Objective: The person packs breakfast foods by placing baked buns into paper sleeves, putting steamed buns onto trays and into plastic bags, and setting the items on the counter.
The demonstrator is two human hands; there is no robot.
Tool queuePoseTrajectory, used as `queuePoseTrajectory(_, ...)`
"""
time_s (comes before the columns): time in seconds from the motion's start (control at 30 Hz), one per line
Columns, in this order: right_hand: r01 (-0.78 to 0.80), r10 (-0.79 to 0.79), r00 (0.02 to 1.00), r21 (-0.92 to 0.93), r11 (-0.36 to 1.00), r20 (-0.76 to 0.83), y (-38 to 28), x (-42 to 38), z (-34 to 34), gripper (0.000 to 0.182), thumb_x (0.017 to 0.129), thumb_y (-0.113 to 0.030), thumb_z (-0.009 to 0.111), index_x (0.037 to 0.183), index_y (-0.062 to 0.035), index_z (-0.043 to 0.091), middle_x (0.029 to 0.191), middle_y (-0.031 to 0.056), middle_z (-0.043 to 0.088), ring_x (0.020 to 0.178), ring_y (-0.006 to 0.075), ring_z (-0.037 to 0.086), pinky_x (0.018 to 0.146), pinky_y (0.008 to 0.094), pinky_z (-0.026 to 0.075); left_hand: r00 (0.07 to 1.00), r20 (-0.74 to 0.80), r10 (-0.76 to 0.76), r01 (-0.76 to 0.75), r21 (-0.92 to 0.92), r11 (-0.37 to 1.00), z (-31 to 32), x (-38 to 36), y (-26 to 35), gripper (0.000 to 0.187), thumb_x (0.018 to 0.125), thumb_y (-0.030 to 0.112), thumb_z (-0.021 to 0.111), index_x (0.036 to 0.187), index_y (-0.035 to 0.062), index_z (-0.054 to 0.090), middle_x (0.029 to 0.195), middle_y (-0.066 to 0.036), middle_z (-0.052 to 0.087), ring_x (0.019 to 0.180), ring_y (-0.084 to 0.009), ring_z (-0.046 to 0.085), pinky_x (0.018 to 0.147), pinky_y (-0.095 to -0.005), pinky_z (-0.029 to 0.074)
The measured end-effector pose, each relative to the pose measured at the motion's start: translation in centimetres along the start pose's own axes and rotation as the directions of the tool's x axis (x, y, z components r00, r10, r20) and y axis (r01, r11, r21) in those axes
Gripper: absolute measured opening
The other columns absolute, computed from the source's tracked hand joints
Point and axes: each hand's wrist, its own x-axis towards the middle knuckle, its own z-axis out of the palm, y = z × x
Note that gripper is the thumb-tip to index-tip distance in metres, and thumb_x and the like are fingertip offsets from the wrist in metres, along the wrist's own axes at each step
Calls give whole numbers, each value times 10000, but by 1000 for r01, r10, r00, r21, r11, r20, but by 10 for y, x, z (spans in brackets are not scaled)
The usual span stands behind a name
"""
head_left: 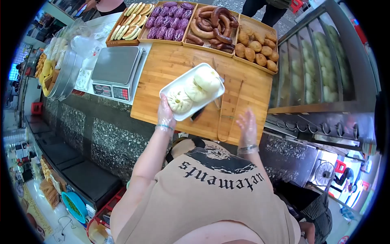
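My left hand, in a clear plastic glove, grips the lower left end of a white tray. Several pale steamed buns lie in a row on it, and the tray is held tilted above the wooden board. To the right, over the board's front edge, my right hand is gloved too, with its fingers apart and nothing in them. Between the hands, tongs lie on the board, and a dark handle shows partly from under the tray.
A scale stands left of the board. Along the back are trays of purple rolls, sausages and brown balls. A glass-fronted cabinet rises at the right. Metal steamers stand far left. People stand behind the counter.
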Motion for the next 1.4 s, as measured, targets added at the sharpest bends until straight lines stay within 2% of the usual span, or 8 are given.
queuePoseTrajectory(0.47,-185,159,974,-159,970,-164,60,-88,41,547,974,-454,393,1387,-97,371,1220,90,530,927,153,568,760,286,503,967,-255,7,-7,2,1000,-95,238,0,643,965,506,317,1354,3,407,1357,-126,474,1210,-258,488,1026,-403,388)
queuePoseTrajectory(0.8,-142,103,969,-167,976,-224,65,-99,53,579,978,-444,387,1385,-35,347,1240,125,525,934,166,574,760,272,494,868,-495,44,130,312,941,-139,282,-7,632,942,539,367,1162,-25,551,1017,-184,626,819,-289,626,659,-390,526)
queuePoseTrajectory(0.9,-85,54,978,-153,985,-200,60,-93,61,563,966,-435,433,1363,-40,381,1207,95,542,915,145,568,737,265,491,949,-266,-172,247,278,928,-159,241,15,489,943,562,352,855,106,505,625,-31,440,484,-145,443,384,-269,351)
queuePoseTrajectory(0.97,-93,67,987,-179,979,-143,45,-90,74,517,967,-356,460,1359,-28,384,1211,94,544,950,150,565,786,274,478,911,-410,43,105,331,938,-152,203,23,391,937,491,438,783,132,460,586,25,375,495,-115,402,448,-255,360)
queuePoseTrajectory(1.1,91,-23,977,-320,943,210,69,-57,57,440,929,-152,547,1319,2,412,1191,94,565,1065,173,545,926,301,432,991,68,-114,57,555,830,-101,94,25,222,925,327,511,906,106,532,740,5,521,622,-82,489,563,-235,419)
queuePoseTrajectory(1.2,101,47,896,-307,947,441,32,-47,107,422,933,-160,539,1303,3,420,1200,99,559,1091,168,530,949,303,416,777,392,-493,-15,794,608,-41,17,22,275,941,318,495,992,62,583,846,-32,592,800,-122,550,783,-267,453)
queuePoseTrajectory(1.27,-5,196,712,-274,962,674,17,-43,130,430,946,-235,524,1297,-7,427,1198,92,553,1091,160,529,953,300,414,617,515,-595,-33,773,634,-15,-19,22,309,958,335,475,952,46,587,863,-62,608,812,-134,567,777,-289,466)
queuePoseTrajectory(1.4,-525,486,524,-184,831,699,-28,-54,177,478,938,-360,532,1284,-38,462,1155,64,553,1079,154,537,957,315,419,680,592,-433,186,432,883,-18,-34,13,410,996,368,366,914,32,585,867,-115,634,770,-185,608,727,-341,500)
